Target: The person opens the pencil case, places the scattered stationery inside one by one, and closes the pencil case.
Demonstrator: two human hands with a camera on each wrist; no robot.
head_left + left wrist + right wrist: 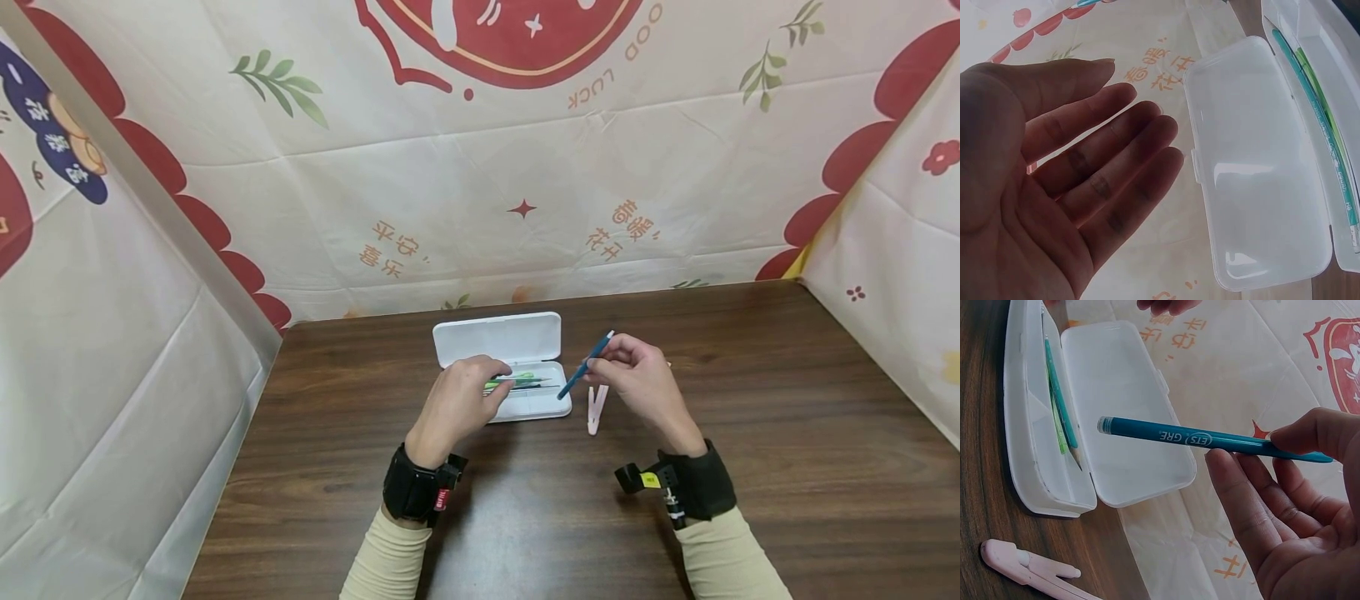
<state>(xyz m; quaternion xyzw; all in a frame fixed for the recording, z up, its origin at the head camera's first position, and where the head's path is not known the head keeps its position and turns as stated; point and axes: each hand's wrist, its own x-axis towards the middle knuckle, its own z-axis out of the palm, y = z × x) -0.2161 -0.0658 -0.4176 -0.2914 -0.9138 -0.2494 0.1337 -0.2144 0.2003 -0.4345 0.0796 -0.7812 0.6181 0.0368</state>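
Note:
My right hand (641,379) pinches a teal-blue pen (1154,431) between thumb and fingers, over the right end of a white pencil case (528,408). White lettering shows on the pen's barrel. The case's lid (1254,181) stands open at the back. Inside lie a teal pencil (1319,112) and a thin green item (1058,419), side by side. Over the case's left part is my left hand (461,400), fingers loosely bent and apart, with nothing in them in the left wrist view. It hides the left part of the case from the head camera.
A pink two-legged item like a drawing compass (595,410) lies on the brown wood-grain table (525,533), just right of the case. Behind the table hangs a printed white cloth (480,167); more cloth hangs along both sides.

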